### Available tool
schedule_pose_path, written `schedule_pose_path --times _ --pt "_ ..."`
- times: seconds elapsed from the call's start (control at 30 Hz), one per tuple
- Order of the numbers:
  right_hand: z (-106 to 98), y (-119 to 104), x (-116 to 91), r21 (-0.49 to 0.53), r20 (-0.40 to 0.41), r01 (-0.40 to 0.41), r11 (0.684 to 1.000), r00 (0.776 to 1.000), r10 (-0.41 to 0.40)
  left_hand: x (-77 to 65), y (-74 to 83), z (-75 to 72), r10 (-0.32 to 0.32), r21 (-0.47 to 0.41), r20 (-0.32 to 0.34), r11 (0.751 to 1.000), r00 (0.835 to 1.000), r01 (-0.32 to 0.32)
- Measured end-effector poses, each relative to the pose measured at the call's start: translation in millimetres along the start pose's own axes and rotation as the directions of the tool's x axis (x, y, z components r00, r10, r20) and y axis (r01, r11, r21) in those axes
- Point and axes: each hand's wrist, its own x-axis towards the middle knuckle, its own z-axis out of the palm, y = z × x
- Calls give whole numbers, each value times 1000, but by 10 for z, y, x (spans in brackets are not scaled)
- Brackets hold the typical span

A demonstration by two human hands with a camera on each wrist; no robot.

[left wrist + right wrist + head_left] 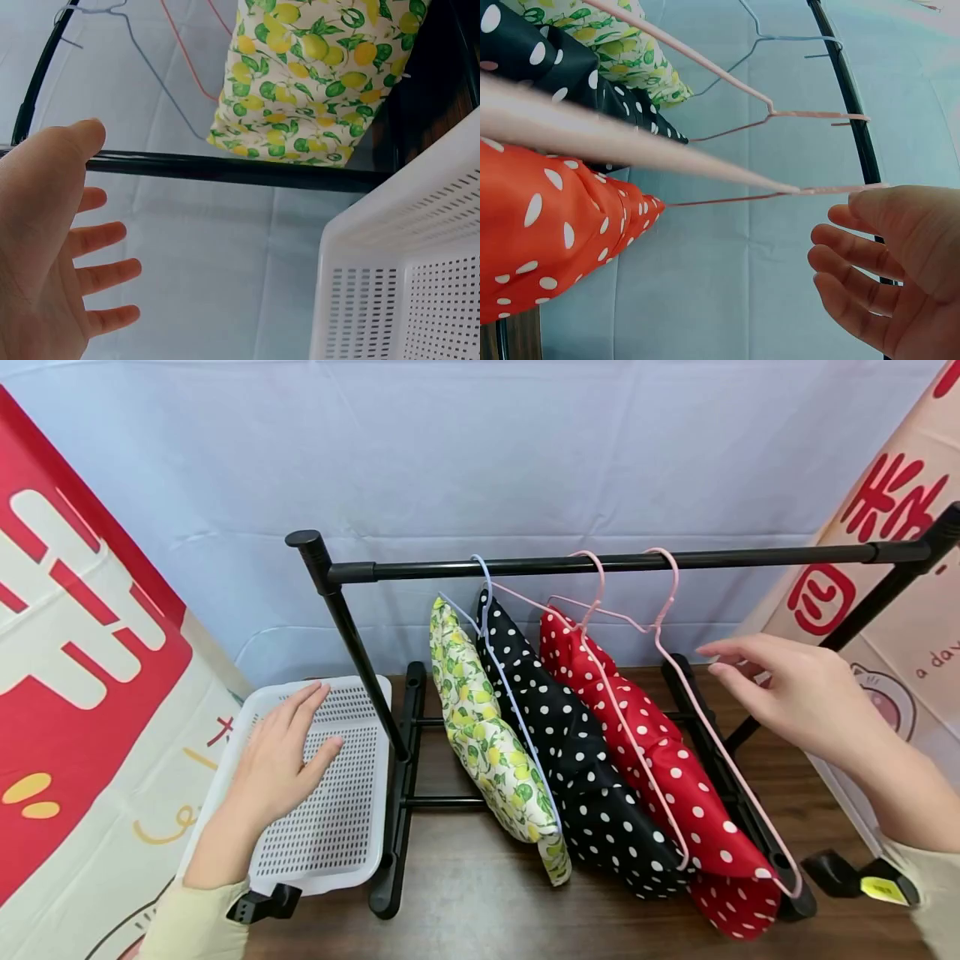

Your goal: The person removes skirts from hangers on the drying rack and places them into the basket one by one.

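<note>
Three hangers hang from the black rail: a blue hanger with a lemon-print cloth item, a pink hanger with a black polka-dot item, and another pink hanger with a red polka-dot item. My right hand is just right of the last pink hanger, fingers loosely bent and holding nothing. Over the white basket hovers my left hand, its fingers extended and thumb apart. The left wrist view shows that palm bare.
The rack's left post rises beside the basket, and its foot rests on the brown wooden surface. Pale cloth covers the back. Printed sheets stand at left and right.
</note>
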Motion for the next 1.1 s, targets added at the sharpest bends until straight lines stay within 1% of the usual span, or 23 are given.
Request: schedule_pose_path --times 0.13,0.37,0.7,0.93,1.1 --pt "11 -46 42 20 -6 6 1000 1000 -6 9 31 27 -12 -15 0 1000 1000 12" --pt "34 -151 122 31 3 28 999 1000 -28 15 64 103 5 -42 -32 999 999 -7" --pt "76 -260 238 30 -16 69 997 997 -69 -10 105 184 -13 -65 -27 998 1000 11" --pt "89 -380 290 39 -8 77 996 997 -77 -45 122 312 5 -63 -30 998 1000 -6" --pt "137 -445 336 57 5 78 995 997 -78 -79 140 396 -26 -102 -17 994 1000 24"
